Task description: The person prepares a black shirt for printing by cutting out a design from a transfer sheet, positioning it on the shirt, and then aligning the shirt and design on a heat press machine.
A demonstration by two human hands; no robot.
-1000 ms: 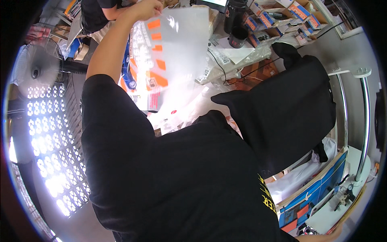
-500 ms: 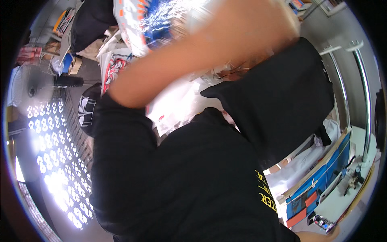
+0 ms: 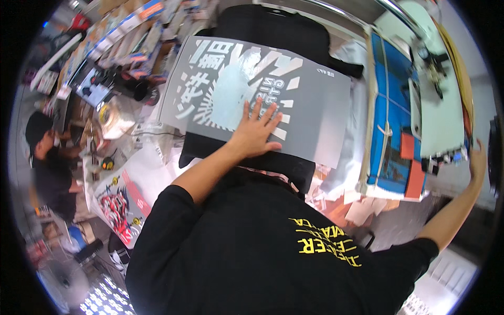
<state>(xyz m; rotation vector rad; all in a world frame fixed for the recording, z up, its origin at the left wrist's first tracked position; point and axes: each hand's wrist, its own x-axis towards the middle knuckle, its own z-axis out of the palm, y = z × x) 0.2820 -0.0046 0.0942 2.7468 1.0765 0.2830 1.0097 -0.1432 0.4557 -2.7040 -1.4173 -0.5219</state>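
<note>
My left hand lies flat, fingers spread, on a grey transfer sheet with white lettering and a glossy pale round patch. Beneath the sheet is a black garment, showing past its far and near edges. My right hand reaches out to the far right, at the end of a pale machine arm, close to a small control part. Its fingers are mostly hidden there, so their grip is unclear.
Right of the sheet stands a blue panel with cord tied across it. A printed white sheet lies at left, near a tape roll. Another person in black is at far left. Boxes crowd the back left.
The view has swung to the right. My left arm was blurred across the top; now that hand rests on the grey sheet, which lies over the black garment. My right hand stays by the machine.
</note>
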